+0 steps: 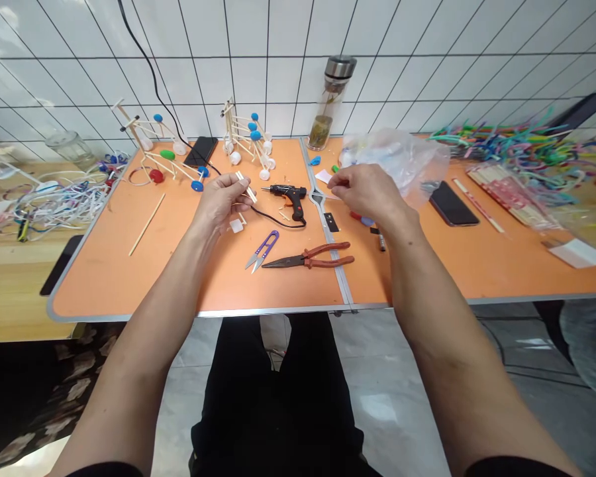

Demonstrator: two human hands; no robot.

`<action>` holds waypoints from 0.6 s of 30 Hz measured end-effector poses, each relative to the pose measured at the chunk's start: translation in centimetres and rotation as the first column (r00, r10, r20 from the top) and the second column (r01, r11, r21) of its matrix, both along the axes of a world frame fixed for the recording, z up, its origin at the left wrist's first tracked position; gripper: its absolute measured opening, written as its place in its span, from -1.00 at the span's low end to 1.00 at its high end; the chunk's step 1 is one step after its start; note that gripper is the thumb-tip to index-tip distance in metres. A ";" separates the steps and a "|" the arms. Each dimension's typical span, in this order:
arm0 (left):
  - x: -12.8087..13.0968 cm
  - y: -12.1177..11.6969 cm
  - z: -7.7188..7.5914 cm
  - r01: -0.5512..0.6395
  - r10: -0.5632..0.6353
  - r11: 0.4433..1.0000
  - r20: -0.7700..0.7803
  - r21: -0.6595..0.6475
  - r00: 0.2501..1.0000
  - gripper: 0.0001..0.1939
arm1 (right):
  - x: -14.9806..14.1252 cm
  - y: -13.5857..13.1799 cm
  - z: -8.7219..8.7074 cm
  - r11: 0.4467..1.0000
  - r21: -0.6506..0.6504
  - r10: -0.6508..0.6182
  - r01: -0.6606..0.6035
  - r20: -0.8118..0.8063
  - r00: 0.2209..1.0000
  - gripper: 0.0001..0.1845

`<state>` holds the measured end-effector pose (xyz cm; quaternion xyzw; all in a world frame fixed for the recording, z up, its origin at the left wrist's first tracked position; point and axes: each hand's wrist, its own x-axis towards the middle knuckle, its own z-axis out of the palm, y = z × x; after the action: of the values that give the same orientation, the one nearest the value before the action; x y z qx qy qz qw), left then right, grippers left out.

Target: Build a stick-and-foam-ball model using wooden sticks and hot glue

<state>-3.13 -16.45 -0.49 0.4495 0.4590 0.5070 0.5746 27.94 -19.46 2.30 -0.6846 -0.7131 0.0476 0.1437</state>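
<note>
My left hand (223, 200) is closed on a few short wooden sticks (247, 187), their pale ends poking out past the thumb. Just below it, a small white piece (236, 226) lies on the orange table. My right hand (367, 190) hovers over the right of the hinge strip with thumb and fingers pinched together; whatever is between them is hidden. Beside those fingertips are a pale scrap (324, 176) and small blue bits (316, 161). Between my hands rests a black glue gun (292, 195) with its cord. Nearer me lie purple thread snips (264, 250) and long-nose pliers (310, 257) with red handles.
Stick-built models with coloured caps (246, 136) (161, 149) stand at the back left. A glass tea bottle (326, 109) is against the tiled wall. A clear plastic bag (407, 162), a phone (453, 203) and packed sticks (511, 192) lie right. One loose stick (147, 225) is left.
</note>
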 end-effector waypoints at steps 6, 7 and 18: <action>0.1 -0.1 0.1 -0.005 0.005 1.000 0.003 0.019 1.000 -0.73 | 2.6 0.3 0.1 0.980 -0.126 -0.120 0.154 0.247 0.962 -0.68; 0.1 -0.1 0.1 -0.001 0.001 1.000 0.003 0.025 1.000 -0.73 | 2.7 0.2 -0.1 0.974 -0.158 -0.117 0.164 0.269 0.956 -0.68; 0.1 0.0 0.1 -0.006 0.005 1.000 0.016 0.023 1.000 -0.71 | 4.4 0.9 -2.3 0.921 -0.215 -0.219 0.325 0.405 0.888 -0.65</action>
<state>-3.04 -16.49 -0.35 0.4509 0.4497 0.5174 0.5717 32.36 -18.56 0.01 -0.7881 -0.6095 -0.0050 -0.0863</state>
